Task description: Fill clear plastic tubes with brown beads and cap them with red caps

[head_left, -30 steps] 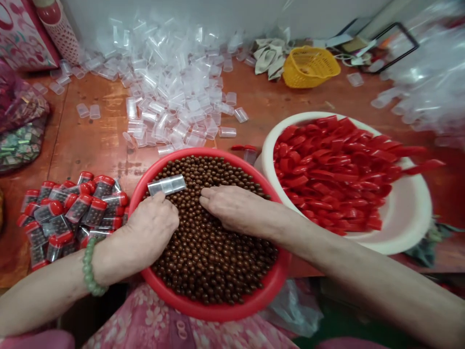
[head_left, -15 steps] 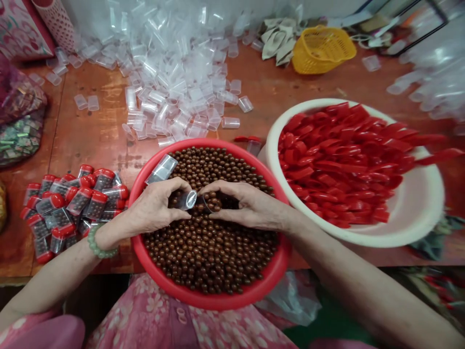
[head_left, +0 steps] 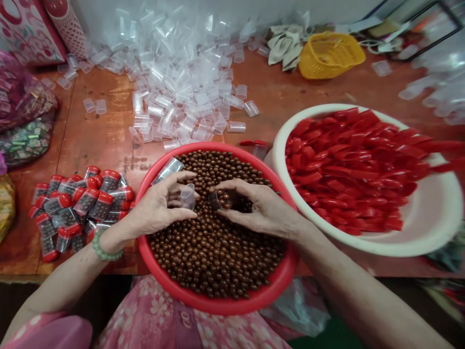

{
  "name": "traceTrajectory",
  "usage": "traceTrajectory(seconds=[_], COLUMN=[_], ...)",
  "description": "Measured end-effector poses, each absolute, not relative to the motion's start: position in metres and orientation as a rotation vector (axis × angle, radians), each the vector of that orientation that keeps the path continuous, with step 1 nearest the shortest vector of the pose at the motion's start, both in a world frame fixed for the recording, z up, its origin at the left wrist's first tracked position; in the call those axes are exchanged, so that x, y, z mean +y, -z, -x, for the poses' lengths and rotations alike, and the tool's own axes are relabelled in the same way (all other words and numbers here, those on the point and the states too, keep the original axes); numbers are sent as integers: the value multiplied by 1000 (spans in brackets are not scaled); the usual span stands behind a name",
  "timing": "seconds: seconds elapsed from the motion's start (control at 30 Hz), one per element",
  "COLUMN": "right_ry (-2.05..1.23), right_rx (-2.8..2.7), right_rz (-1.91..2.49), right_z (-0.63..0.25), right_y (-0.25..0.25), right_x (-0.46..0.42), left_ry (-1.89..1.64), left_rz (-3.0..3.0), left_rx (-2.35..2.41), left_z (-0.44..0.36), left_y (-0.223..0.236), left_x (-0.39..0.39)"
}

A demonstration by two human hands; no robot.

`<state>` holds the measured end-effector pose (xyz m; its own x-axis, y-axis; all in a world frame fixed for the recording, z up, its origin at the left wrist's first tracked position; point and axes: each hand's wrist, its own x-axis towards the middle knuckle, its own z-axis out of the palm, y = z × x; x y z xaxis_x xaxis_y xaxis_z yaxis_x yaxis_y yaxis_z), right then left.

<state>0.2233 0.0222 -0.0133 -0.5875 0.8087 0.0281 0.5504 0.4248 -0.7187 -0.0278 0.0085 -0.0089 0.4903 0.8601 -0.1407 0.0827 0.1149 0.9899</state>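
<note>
Your left hand point(head_left: 160, 203): fingers closed on clear plastic tube point(head_left: 188, 196). Right hand point(head_left: 259, 209): fingers gripping second tube point(head_left: 215, 199) (brown balls point(head_left: 214, 257) just below fingers).

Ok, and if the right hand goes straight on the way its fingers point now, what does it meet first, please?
Probably the clear plastic tube in the left hand, across a small gap from the right hand and the second clear tube it holds. Depth is hard to judge from above.
</note>
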Motion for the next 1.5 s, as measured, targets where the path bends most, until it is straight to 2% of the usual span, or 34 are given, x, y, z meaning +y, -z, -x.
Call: traceTrajectory(seconds=[0.13,0.33,0.77,0.97,1.17,1.33,1.5], right_ry=[-923,-876,-897,-872,-814,-841,-842], right_rx=[-2326,-2339,-2297,-2338,-2363,-2316,-2292], right_rz=[1178,1208,1247,1266,1316,1338,1324], right_z=[-224,-226,-225,-229,-231,-233,-234], right_y=[14,20,13,10,12,17,18], right_x=[24,25,28,29,32,32,32], left_ry=[-679,-478,262,280,608,418,264], left_rz=[-2042,-2424,-2786,-2984,-2808,-2746,-2487], left_rx=[988,1099,1035,825,861,708,792], left_z=[33,42,37,42,16,-1,-1], left_y=[15,11,-35,-44,-47,-22,6], left_x=[7,4,2,-4,4,15,22])
